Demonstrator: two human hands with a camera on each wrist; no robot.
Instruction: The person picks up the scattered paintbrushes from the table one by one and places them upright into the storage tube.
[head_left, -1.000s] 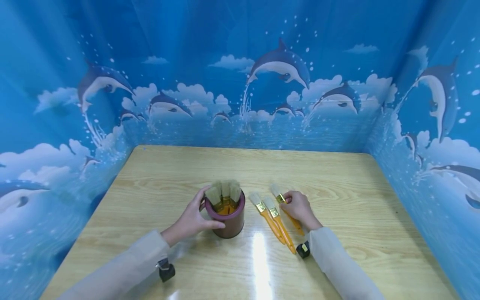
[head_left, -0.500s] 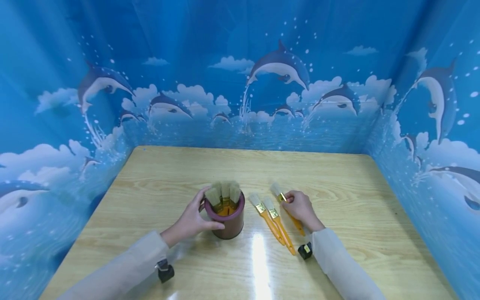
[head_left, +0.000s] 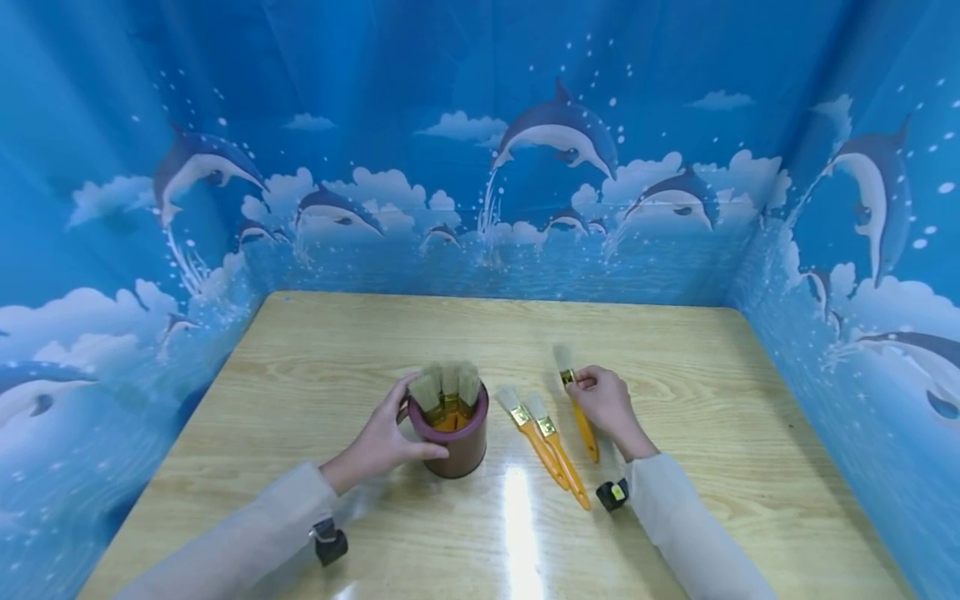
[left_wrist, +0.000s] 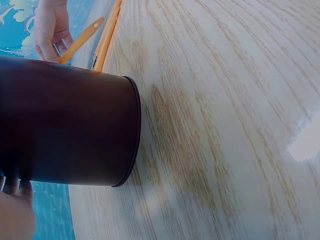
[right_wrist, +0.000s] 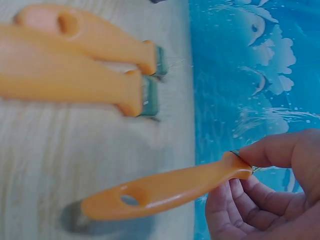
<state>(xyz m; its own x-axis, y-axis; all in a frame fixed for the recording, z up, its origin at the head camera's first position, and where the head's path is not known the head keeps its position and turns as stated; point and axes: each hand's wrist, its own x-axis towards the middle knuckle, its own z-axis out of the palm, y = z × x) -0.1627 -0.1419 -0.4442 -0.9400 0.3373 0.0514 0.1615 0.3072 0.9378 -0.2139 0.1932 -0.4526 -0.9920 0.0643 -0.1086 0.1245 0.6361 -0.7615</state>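
My left hand grips a brown can with a maroon rim, which stands upright on the table. Several paintbrushes stand in the can, pale bristles up. To the right, my right hand pinches another paintbrush near its metal ferrule. Its orange handle, with a hole near the end, slants down toward the tabletop in the right wrist view. Between can and right hand, two more paintbrushes lie side by side: a left paintbrush and a right paintbrush.
The wood-grain table ends at a blue curtain printed with dolphins, which hangs at the back and both sides. A bright light reflection lies on the table in front of the can.
My right hand has shifted slightly away from the two lying paintbrushes, with its paintbrush now turned more upright in the head view. The left hand and can have stayed in place.
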